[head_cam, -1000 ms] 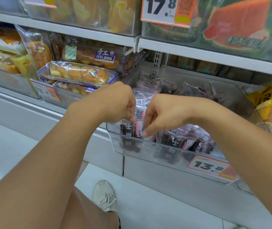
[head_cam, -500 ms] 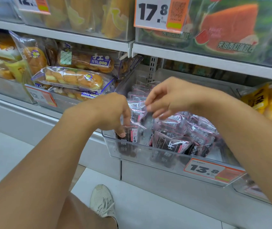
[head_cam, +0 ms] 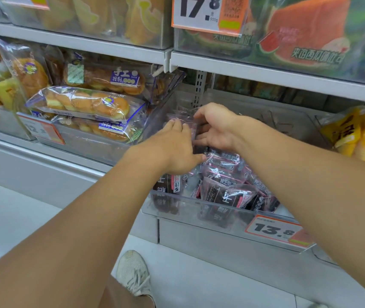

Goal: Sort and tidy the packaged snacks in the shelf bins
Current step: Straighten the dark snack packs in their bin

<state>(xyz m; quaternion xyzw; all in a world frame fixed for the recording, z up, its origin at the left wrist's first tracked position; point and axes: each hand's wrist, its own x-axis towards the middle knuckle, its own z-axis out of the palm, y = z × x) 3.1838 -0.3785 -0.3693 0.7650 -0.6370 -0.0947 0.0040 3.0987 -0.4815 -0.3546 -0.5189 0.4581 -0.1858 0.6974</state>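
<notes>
Two hands: my left hand (head_cam: 177, 150) and right hand (head_cam: 218, 127) in clear bin (head_cam: 177, 210), fingers (head_cam: 200, 136) half-curled on a clear-topped packet (head_cam: 182, 121); actual pinch, cannot tell.
Dark snack packets (head_cam: 228, 187): bin front; light, crinkly, slippery; I'd take top seams.
Room: bin rear open; shelf edge (head_cam: 266, 74) low overhead.
</notes>
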